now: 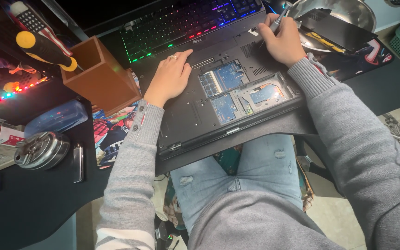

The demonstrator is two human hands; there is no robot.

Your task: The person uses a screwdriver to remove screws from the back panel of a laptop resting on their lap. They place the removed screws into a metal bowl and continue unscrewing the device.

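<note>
Pressing our left hand [170, 76] flat and open on the upturned laptop [218, 99] mid-frame, while our right hand [281, 41] grips a screwdriver [279, 18] at its upper-right corner, keyboard [186, 23] glowing behind.

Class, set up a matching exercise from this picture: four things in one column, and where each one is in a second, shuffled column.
Things:
1. left hand
2. right hand
3. wooden box
4. metal bowl

Places:
A. at the top right, behind a black panel
B. flat on the upturned laptop
C. left of the laptop, open and tilted
D. gripping a screwdriver at the laptop's far edge

Pairs: 1-B, 2-D, 3-C, 4-A
</note>
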